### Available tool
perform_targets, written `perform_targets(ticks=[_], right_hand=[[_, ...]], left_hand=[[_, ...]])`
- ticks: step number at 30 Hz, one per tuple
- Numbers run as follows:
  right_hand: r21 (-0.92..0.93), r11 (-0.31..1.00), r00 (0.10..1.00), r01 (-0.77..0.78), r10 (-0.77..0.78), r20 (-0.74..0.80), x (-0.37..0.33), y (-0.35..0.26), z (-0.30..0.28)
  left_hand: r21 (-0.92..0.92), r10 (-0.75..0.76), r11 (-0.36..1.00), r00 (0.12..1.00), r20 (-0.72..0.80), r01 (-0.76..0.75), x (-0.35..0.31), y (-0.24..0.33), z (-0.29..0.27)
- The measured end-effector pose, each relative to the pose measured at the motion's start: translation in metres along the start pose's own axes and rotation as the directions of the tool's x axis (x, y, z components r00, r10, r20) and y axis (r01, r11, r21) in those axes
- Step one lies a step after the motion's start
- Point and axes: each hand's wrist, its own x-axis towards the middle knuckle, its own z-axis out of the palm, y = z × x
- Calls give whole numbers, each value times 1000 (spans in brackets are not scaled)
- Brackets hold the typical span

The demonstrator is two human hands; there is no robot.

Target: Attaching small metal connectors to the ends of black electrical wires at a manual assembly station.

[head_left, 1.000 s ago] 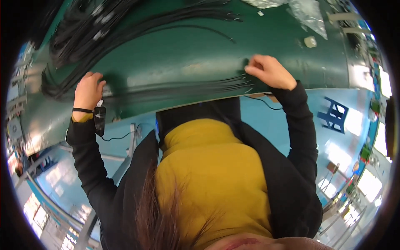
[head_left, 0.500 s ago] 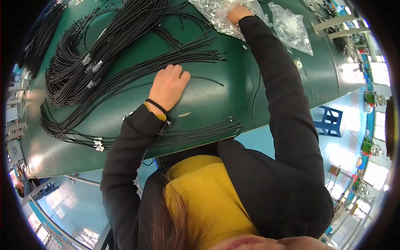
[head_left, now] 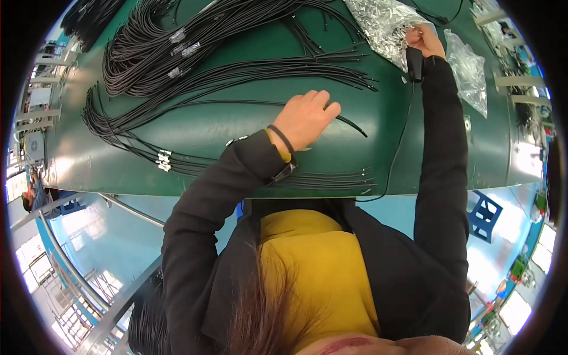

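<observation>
My left hand is closed, palm down, around a single black cable over the green table. The cable's dark tip sticks out to the right of my fingers, and its length runs off left toward a loose bunch of black cables. At the far right, my right hand is at the opening of a clear plastic bag of small silvery metal pieces. Its fingers are pinched together; whatever lies between them is too small to tell. A black box with a wire sits at that wrist.
A thick bundle of black cables lies at the far left. Nearer me, thin cables with white tags lie along the table's front edge. A second clear bag rests right of my right hand. A blue stool stands on the floor.
My right hand has drawn back from deeper among the metal pieces to the bag's edge. My left hand has shifted along the cable toward its tip. The whole view has swung as well.
</observation>
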Motion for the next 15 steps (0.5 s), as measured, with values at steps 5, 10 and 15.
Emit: perform_targets(ticks=[5,10,15], right_hand=[[188,875,853,447,-354,-383,-5,67,96],[152,857,810,492,-387,-441,-47,101,124],[191,936,946,296,-260,-195,-81,138,125]], left_hand=[[-25,-53,998,998,24,53,-17,2,-5],[-135,-76,988,997,-17,73,-19,13,-14],[-217,-176,965,975,-134,144,-12,12,-21]])
